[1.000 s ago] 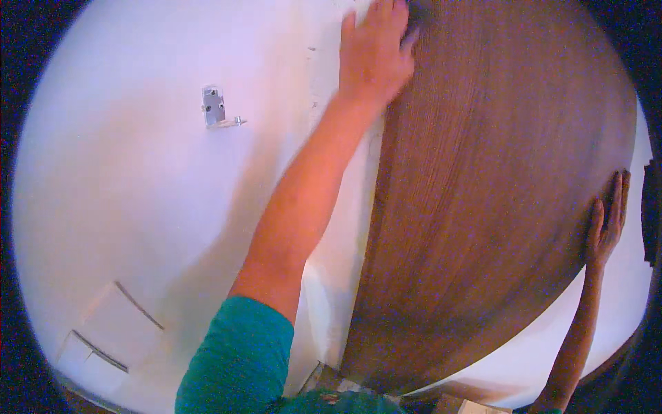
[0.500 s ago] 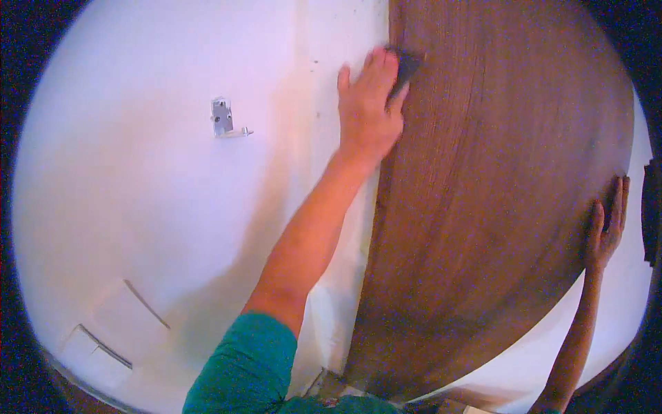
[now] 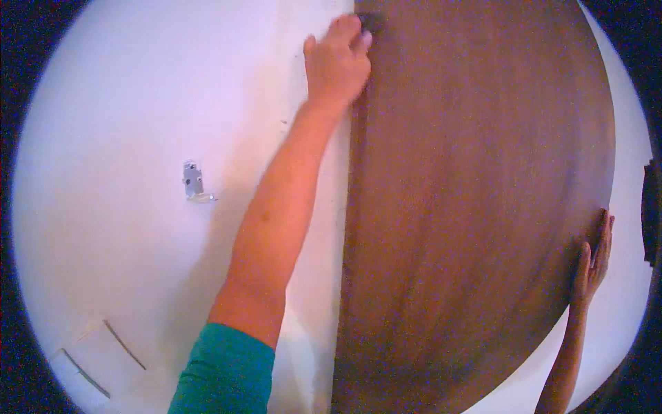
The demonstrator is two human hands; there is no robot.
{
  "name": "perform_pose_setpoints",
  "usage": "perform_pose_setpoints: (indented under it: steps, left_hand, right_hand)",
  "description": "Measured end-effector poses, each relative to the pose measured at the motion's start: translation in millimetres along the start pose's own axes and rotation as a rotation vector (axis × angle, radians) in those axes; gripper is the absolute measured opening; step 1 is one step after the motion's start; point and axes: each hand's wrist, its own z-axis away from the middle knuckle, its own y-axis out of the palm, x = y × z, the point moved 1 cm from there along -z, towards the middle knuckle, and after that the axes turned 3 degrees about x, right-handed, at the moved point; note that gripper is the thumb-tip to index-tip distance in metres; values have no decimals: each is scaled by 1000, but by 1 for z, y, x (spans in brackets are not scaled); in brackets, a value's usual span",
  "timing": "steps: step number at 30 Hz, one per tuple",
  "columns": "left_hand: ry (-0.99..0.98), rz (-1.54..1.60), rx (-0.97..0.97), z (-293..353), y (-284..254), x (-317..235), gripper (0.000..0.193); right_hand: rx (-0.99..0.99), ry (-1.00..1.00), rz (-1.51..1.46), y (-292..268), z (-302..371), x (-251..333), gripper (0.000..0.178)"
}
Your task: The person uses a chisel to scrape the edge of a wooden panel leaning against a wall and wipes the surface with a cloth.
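Observation:
A tall brown wood-grain panel (image 3: 476, 186) stands upright against the white wall. High on its left edge is my left hand (image 3: 338, 58), arm stretched out, with its fingers bent. Between the thumb and fingers shows a small dark piece (image 3: 372, 23), pressed to the panel's edge; its kind is too blurred to tell. Lower down, on the far right, my right hand (image 3: 594, 259) lies flat along the panel's right edge, fingers stretched out and holding nothing.
On the white wall (image 3: 131, 138) to the left sits a metal fitting (image 3: 194, 181) with a small projecting arm. Pale rectangular plates (image 3: 103, 352) are set in the wall at lower left. A pale vertical strip (image 3: 321, 228) borders the panel.
My left hand has slid upward along the panel's left edge with the dark piece. The view has shifted, so the wall fitting and my right hand appear lower; the right hand stays on the panel edge.

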Motion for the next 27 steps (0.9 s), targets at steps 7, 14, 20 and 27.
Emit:
perform_pose_setpoints:
  steps: [7, 14, 20, 27]
  left_hand:
    - [-302, 329, 221, -148, -5, 6, 46]
    - [-120, 244, -62, -113, 11, 24, 49]
    - [9, 216, -10, 67, -23, 2, 43]
    - [-3, 108, 22, 40, -21, 13, 43]
  right_hand:
    - [-9, 23, -66, 7, -5, 0, 58]
    - [-20, 11, -28, 12, -14, 8, 59]
    - [-18, -25, 40, -5, -20, -4, 61]
    - [-31, -9, -9, 1, -23, -1, 62]
